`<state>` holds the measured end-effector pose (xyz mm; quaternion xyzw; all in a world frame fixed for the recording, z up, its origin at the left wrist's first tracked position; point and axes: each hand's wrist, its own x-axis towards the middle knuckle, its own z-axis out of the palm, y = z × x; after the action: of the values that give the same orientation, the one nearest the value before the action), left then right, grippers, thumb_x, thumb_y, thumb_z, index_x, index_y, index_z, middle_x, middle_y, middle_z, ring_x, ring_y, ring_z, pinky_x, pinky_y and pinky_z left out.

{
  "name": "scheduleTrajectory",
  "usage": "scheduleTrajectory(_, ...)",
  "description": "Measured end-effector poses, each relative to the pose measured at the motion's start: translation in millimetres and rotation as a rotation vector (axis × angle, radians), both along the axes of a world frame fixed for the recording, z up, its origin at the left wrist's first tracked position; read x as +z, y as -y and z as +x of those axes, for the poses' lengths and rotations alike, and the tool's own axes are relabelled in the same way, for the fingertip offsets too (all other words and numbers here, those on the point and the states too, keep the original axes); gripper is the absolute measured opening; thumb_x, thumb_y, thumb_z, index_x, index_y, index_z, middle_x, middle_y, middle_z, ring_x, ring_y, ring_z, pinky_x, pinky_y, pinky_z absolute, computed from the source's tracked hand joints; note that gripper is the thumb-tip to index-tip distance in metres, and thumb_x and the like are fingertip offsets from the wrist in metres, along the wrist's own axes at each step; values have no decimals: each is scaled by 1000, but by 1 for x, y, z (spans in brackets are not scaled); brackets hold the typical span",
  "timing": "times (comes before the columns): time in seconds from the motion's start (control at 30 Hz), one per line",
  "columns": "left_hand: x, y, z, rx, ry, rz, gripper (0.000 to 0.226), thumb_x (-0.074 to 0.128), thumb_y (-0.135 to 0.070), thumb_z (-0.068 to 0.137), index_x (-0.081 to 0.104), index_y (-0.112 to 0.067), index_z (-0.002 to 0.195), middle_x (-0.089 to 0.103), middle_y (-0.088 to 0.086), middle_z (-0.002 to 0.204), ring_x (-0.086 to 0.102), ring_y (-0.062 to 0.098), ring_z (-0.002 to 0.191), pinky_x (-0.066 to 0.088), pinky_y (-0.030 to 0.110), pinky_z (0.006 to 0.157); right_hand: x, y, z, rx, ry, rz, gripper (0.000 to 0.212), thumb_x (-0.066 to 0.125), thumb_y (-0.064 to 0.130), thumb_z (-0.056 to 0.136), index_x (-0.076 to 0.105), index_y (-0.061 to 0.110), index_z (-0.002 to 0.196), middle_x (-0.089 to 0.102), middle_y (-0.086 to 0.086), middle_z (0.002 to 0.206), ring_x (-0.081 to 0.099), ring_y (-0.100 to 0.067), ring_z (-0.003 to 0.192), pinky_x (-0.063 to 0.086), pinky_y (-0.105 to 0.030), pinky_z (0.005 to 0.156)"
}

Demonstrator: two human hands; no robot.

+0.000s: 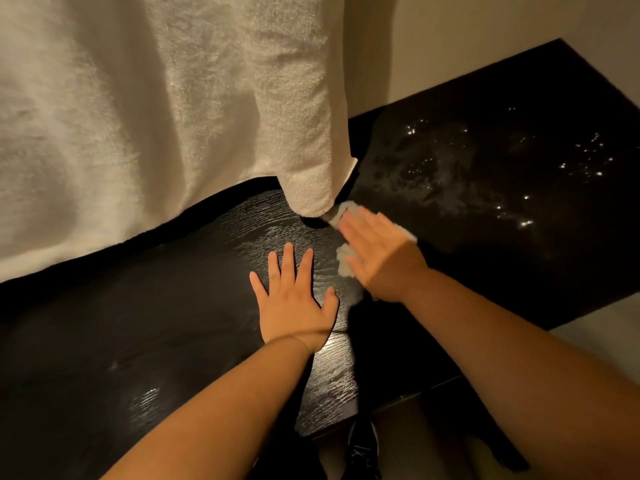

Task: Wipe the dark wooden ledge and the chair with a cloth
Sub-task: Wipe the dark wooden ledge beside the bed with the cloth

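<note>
On cloth (343, 265): R hand (381, 252), flat

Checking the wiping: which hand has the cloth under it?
The right hand, flat on the small white cloth; the left hand rests flat on the bare dark ledge.

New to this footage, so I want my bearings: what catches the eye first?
A big white towel hangs over the upper left, its corner dangling to the dark ledge. At centre, the left hand lies flat on the ledge while the right hand presses a small cloth. Bright specks glint at right.
</note>
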<state>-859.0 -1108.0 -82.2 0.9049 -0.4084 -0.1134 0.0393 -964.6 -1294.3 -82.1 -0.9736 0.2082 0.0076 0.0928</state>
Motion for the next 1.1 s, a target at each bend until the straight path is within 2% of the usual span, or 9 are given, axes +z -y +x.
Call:
scheduleTrajectory(0.1, 0, 0, 0, 3, -8, -13, 79, 34, -66, 95, 15, -36, 166, -1, -1, 177, -10, 27, 162, -6, 63, 126, 2, 38, 25, -160, -115, 42, 69, 29, 43, 104, 13, 14, 164, 12, -6, 172, 6, -27, 159, 7, -43, 129)
scheduleTrajectory(0.17, -1, 0, 0, 2, -3, -11, 80, 34, -66, 95, 15, -37, 167, -1, -1, 177, -9, 27, 162, -6, 63, 126, -1, 40, 33, -254, -127, 41, 69, 29, 42, 105, 11, 13, 165, 9, -4, 172, 2, -27, 159, 3, -43, 130)
scheduleTrajectory(0.37, -3, -1, 4, -4, -16, 7, 80, 29, -68, 96, 11, -37, 167, -6, -1, 177, -13, 28, 161, -9, 63, 126, 3, -24, -7, -149, -25, 2, 64, 42, 40, 101, 37, 5, 155, 37, -11, 159, 32, -32, 149, 29, -48, 121)
scheduleTrajectory(0.5, -1, -1, 4, -2, -34, 9, 79, 30, -68, 96, 13, -37, 167, -4, -1, 177, -12, 28, 161, -9, 62, 126, 3, -14, -29, -31, -99, -3, 68, 35, 47, 104, 31, 10, 161, 28, -7, 168, 22, -27, 157, 21, -45, 127)
scheduleTrajectory(0.73, 5, -1, 3, 11, -47, 8, 78, 31, -66, 95, 17, -38, 166, -1, -2, 177, -9, 27, 162, -7, 61, 127, 7, 55, -19, -396, -195, 55, 68, 21, 44, 108, 4, 12, 165, 0, -6, 174, -6, -26, 160, -6, -42, 129)
scheduleTrajectory(0.8, 8, 1, 0, 51, -68, 16, 76, 34, -64, 95, 18, -38, 165, 1, -3, 177, -8, 26, 162, -6, 61, 127, 6, 32, -19, -350, -155, 38, 71, 21, 46, 105, 15, 7, 164, 11, -12, 172, 5, -32, 159, -1, -44, 129)
scheduleTrajectory(0.93, 20, 30, -8, 178, -102, -11, 71, 38, -59, 98, 26, -34, 163, 10, 0, 175, 1, 31, 161, 0, 62, 128, 1, -6, -39, -41, -18, 38, 70, 44, 44, 100, 38, 4, 157, 33, -13, 166, 25, -32, 156, 17, -46, 128)
scheduleTrajectory(1.03, 19, 64, -3, 167, -83, -31, 68, 38, -56, 100, 30, -28, 162, 16, 4, 175, 4, 31, 161, 3, 60, 128, 1, 29, -33, 104, -105, -6, 70, 31, 49, 103, 30, 10, 162, 27, -8, 169, 17, -26, 158, 14, -44, 129)
scheduleTrajectory(1.1, 13, 80, -4, 185, -66, -16, 68, 35, -55, 101, 28, -27, 162, 16, 6, 174, -1, 30, 161, 0, 61, 128, 0, 65, -12, 79, -122, -17, 69, 24, 48, 105, 17, 13, 164, 15, -6, 172, 5, -24, 160, 3, -42, 130)
